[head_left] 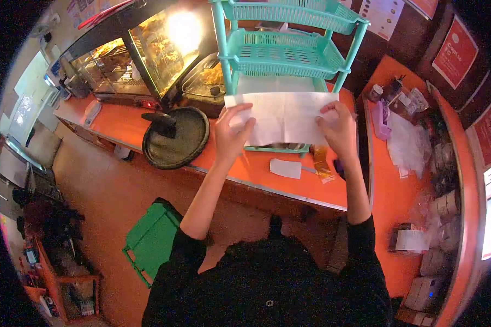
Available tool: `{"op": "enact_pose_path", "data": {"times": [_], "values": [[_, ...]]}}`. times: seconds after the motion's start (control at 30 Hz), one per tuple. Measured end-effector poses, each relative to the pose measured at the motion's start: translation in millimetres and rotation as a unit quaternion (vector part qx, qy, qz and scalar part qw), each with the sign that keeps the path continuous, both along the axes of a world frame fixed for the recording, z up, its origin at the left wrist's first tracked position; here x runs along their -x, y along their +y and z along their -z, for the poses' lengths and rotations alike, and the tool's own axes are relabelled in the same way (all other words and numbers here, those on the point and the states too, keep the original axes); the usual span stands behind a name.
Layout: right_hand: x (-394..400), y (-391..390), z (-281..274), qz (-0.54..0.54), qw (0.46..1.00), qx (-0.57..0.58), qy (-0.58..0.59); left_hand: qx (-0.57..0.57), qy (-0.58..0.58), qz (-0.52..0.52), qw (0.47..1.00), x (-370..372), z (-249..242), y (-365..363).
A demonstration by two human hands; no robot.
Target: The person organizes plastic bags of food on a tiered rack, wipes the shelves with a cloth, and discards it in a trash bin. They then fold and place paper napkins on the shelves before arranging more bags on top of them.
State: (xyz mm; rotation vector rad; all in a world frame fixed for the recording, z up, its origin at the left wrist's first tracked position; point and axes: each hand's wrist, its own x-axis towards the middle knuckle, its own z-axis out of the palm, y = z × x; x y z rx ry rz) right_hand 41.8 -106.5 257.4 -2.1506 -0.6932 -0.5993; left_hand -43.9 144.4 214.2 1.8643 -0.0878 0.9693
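Observation:
A creased white paper sheet [283, 117] is stretched between my two hands, in front of the lower part of a turquoise plastic rack [283, 54]. My left hand [233, 131] pinches its left end between thumb and fingers. At the right end, my right hand [338, 128] holds it the same way. More white paper [267, 85] lies in the rack's tier just behind the sheet. Below the sheet, a small white paper [285, 168] and an orange-brown wrapper [322, 163] rest on the orange counter [245, 168].
A round dark tray [185, 139] with a black object on it overhangs the counter edge at left. Behind it stands a lit glass food cabinet [163, 49]. A green crate [153, 237] sits on the floor. Plastic bags [406, 141] lie on the right counter.

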Motion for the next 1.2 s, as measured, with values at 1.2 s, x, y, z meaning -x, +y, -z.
{"op": "enact_pose_path", "data": {"times": [1.2], "values": [[-142.5, 122.4, 52.8, 0.062, 0.897, 0.311, 0.307, -0.364, 0.515, -0.146, 0.762, -220.1, 45.5, 5.1]]}}
